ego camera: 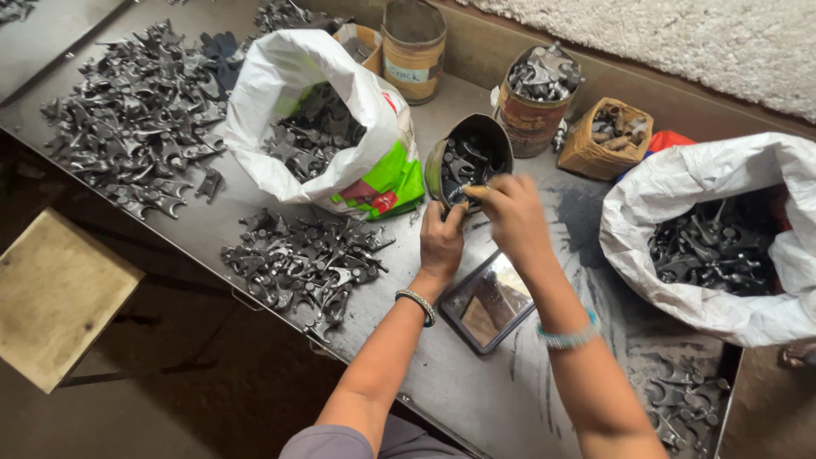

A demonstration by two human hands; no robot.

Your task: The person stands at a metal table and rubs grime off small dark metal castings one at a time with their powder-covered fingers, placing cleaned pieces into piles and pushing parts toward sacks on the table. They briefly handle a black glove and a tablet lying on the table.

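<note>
Tilted round tin can [468,161] of dark forged metal parts sits at frame centre on the grey steel counter [476,391].
Left hand [441,240] grips its rim; right hand [510,210] pinches a part at the mouth — best kept steady.

The right hand [510,212] was motion-blurred, so its grip could not be told; the right-hand sack [680,195] ran off the picture's edge.

A white sack [297,93] with green and red print stands open at the counter's middle. A second white sack [714,221] lies at the right. A tall tin [414,51] behind carries a pale label [406,72]. A small cardboard box [612,136] stands between them.
</note>
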